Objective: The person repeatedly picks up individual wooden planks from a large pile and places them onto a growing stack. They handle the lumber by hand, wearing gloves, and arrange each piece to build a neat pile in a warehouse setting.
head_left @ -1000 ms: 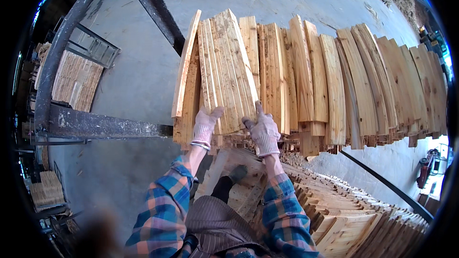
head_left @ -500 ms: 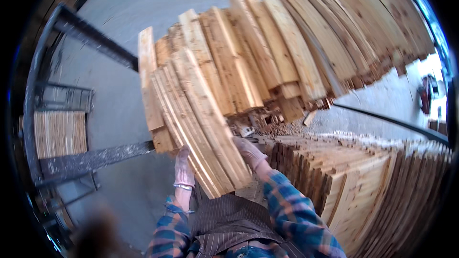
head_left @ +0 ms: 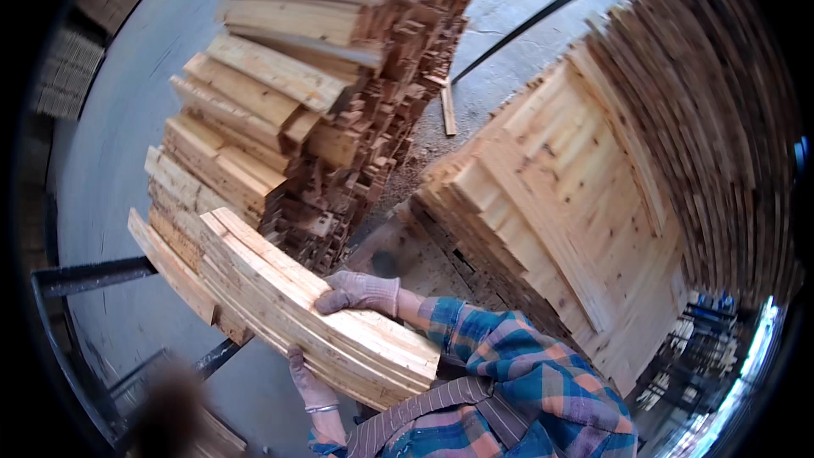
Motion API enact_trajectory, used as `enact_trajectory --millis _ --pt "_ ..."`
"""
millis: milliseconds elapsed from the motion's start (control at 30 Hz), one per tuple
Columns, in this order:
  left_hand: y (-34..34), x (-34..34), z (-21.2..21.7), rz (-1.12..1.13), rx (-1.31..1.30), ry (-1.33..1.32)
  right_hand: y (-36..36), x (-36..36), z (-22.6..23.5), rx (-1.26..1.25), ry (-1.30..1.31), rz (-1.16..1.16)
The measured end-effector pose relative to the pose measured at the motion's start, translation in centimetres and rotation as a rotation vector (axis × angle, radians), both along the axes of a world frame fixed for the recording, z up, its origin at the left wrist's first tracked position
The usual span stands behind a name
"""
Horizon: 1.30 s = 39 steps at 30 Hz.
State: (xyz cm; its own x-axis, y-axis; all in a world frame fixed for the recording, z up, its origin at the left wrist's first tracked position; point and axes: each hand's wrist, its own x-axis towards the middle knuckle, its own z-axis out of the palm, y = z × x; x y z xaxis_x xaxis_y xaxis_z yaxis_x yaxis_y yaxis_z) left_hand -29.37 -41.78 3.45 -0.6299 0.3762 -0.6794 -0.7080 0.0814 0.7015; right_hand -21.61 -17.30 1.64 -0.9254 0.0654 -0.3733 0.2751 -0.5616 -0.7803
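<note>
Between my two gloved hands is a bundle of wooden boards, several laid face to face, held close in front of my waist. My left hand grips the bundle's lower left side, fingers pressed against the outer board. Over the opposite side, my right hand is closed on the edge of the upper board. The bundle's far end lies near or against the close end of a tall stack of loose boards; whether it touches them I cannot tell. Both hands wear pale pinkish work gloves.
To the right stands a pile of wide wooden panels, with a long row of darker boards beyond it. A dark metal frame is at the left. One short offcut lies on the grey floor between the stacks.
My view has swung to the right, so the board stack now sits left and the panel pile fills the right. The bundle stays in both hands and now lies more slantwise across me.
</note>
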Motion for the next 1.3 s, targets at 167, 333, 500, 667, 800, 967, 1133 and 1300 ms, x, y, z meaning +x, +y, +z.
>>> enact_trajectory --millis 167,333,500,667,800,967,1133,1300 --pt "5.4 5.2 4.4 -0.284 0.094 0.406 1.5 11.3 6.2 0.090 0.204 -0.327" --pt "15.3 12.4 12.9 -0.600 0.377 0.126 2.9 26.6 18.0 0.201 0.327 -0.692" --pt "28.2 24.9 15.4 -0.984 0.625 0.304 4.4 41.1 13.7 0.106 0.224 -1.333" --pt "32.8 37.0 10.1 -1.509 -0.110 1.871 4.2 48.4 7.3 -0.124 0.144 -1.612" --pt "34.2 39.0 11.5 -1.689 -0.319 1.721 2.7 50.0 6.0 -0.267 0.180 -1.736" --pt "33.6 40.5 11.6 -1.722 -0.244 2.007 2.1 49.9 7.6 -0.277 0.270 -1.743" --pt "32.2 41.9 12.7 -1.876 0.078 1.736 0.7 49.6 7.4 -0.375 0.461 -1.651" --pt "27.3 46.9 14.9 -1.745 0.487 1.243 -3.9 54.1 7.4 -0.280 0.470 -1.757"
